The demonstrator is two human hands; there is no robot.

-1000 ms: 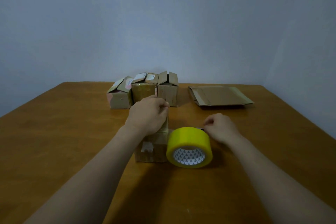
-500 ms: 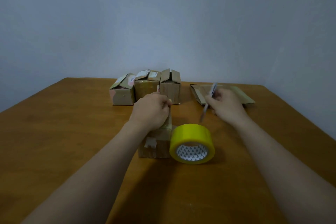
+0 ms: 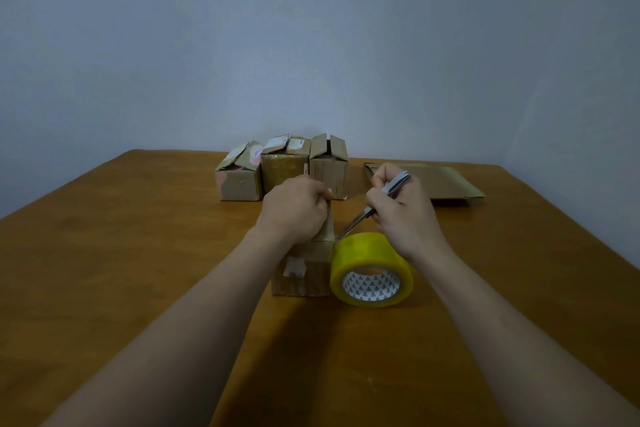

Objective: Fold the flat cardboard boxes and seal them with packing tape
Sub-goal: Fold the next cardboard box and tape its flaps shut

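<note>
Our right hand (image 3: 401,215) is curled around a knife (image 3: 358,217), blade angled down and to the left, its tip close to the base of a strip of tape (image 3: 329,225). Our left hand (image 3: 294,211) pinches the top of that strip between fingertips and thumb and holds it taut and upright above the small box (image 3: 301,274) we are sealing. The box stands on the table (image 3: 138,253) right under the left hand, touching the yellow roll of tape (image 3: 372,267) on its right. Farther back, three folded boxes (image 3: 284,170) sit in a row with their top flaps not lying flat, and flat cardboard (image 3: 446,184) waits to their right. The danger, as we judge it, is the blade: it points toward our left fingers, so a hard stroke could slip into them. If the strip goes slack, the tape may fold onto itself or tear raggedly. The light box could also tip or slide under the pull, and the roll could roll away.
</note>
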